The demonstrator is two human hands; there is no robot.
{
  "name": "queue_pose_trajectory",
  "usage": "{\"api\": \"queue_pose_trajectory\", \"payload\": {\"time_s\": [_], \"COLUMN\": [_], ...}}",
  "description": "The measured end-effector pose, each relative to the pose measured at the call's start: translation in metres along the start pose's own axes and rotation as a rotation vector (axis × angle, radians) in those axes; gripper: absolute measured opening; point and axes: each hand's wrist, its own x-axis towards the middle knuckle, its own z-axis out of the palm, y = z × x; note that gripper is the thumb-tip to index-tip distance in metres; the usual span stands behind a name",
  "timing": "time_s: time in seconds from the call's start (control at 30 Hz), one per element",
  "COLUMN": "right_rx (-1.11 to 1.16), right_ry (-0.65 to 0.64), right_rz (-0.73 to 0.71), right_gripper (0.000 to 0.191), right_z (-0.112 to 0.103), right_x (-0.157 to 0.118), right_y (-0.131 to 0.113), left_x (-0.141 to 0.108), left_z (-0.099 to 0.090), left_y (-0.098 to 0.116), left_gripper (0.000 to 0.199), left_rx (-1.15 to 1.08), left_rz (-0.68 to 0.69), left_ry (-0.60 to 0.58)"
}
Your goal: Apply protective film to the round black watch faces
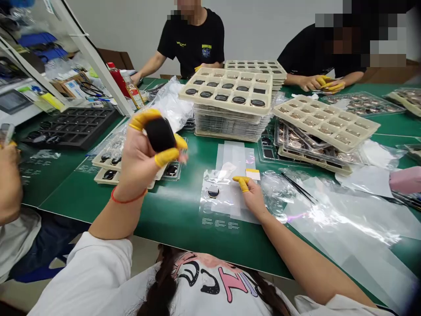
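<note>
My left hand [140, 151], in yellow finger cots, is raised above the table and closed on a black rounded-square watch face [160, 134]. Its dark, flat side shows between thumb and fingers. My right hand [251, 193], also wearing yellow finger cots, lies low over clear film sheets [230, 153], thumb and forefinger stretched forward. Close to its fingertips is a small white card with a yellow edge [253, 175]. A round watch face with a gold rim [213, 191] rests on the film left of my right hand.
A tall stack of cream trays [226, 90] holds dark round pieces. More trays [325, 123] are piled at right, near tweezers [298, 186] and plastic film [345, 224]. A black tray [77, 127] stands at left. Co-workers sit across the table and at left.
</note>
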Motion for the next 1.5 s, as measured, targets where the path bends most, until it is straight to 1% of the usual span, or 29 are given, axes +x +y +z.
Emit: {"api": "queue_pose_trajectory", "payload": {"time_s": [0.03,0.07,0.13,0.2,0.27,0.37,0.5,0.57,0.63,0.73,0.87,0.93,1.0,1.03,1.13,1.2,1.27,1.33,1.43,1.5], "right_rx": [0.002,0.003,0.005,0.006,0.006,0.018,0.022,0.008,0.006,0.022,0.039,0.05,0.061,0.065,0.066,0.062,0.058,0.055,0.052,0.049], "right_ry": [-0.007,-0.015,-0.033,-0.048,-0.056,-0.056,-0.055,-0.054,-0.047,-0.04,-0.031,-0.028,-0.035,-0.039,-0.044,-0.047,-0.056,-0.064,-0.06,-0.054], "right_rz": [0.01,0.024,0.058,0.089,0.108,0.119,0.127,0.128,0.125,0.116,0.11,0.106,0.099,0.096,0.104,0.119,0.129,0.129,0.126,0.127], "right_gripper": [0.04,0.04,0.041,0.043,0.045,0.045,0.044,0.045,0.045,0.044,0.042,0.039,0.038,0.038,0.039,0.039,0.038,0.037,0.036,0.036], "right_z": [0.0,0.0,0.0,0.0,-0.001,-0.001,0.0,-0.001,-0.001,0.0,0.003,0.004,0.004,0.004,0.004,0.003,0.003,0.003,0.002,0.002], "right_x": [0.0,0.001,0.002,0.002,0.002,0.002,0.002,0.002,0.003,0.003,0.002,0.002,0.003,0.003,0.003,0.003,0.003,0.003,0.004,0.004], "right_y": [0.001,0.001,0.003,0.003,0.003,0.002,0.003,0.004,0.005,0.006,0.006,0.006,0.006,0.006,0.005,0.004,0.003,0.001,0.0,0.0], "left_x": [0.015,0.03,0.057,0.077,0.092,0.107,0.131,0.146,0.161,0.18,0.199,0.206,0.212,0.215,0.222,0.227,0.234,0.245,0.262,0.273], "left_z": [-0.009,-0.018,-0.038,-0.056,-0.071,-0.088,-0.109,-0.121,-0.132,-0.143,-0.147,-0.146,-0.144,-0.144,-0.145,-0.149,-0.156,-0.166,-0.179,-0.184], "left_y": [-0.001,-0.004,-0.014,-0.027,-0.042,-0.065,-0.086,-0.093,-0.099,-0.106,-0.112,-0.112,-0.109,-0.108,-0.106,-0.108,-0.113,-0.119,-0.128,-0.133], "left_gripper": [0.063,0.061,0.052,0.048,0.05,0.057,0.058,0.058,0.055,0.044,0.028,0.018,0.006,0.005,0.017,0.024,0.03,0.035,0.035,0.042], "left_rx": [0.058,0.098,0.144,0.173,0.2,0.274,0.405,0.452,0.47,0.436,0.16,0.084,0.041,0.003,-0.127,-0.147,-0.086,0.027,0.103,0.151], "left_rz": [0.127,0.164,0.076,-0.012,-0.066,-0.158,-0.198,-0.204,-0.215,-0.228,-0.31,-0.355,-0.38,-0.393,-0.418,-0.388,-0.334,-0.307,-0.344,-0.38], "left_ry": [0.086,0.132,0.121,0.114,0.138,0.16,0.191,0.207,0.218,0.253,0.339,0.364,0.35,0.333,0.255,0.192,0.112,0.034,0.011,0.008]}}
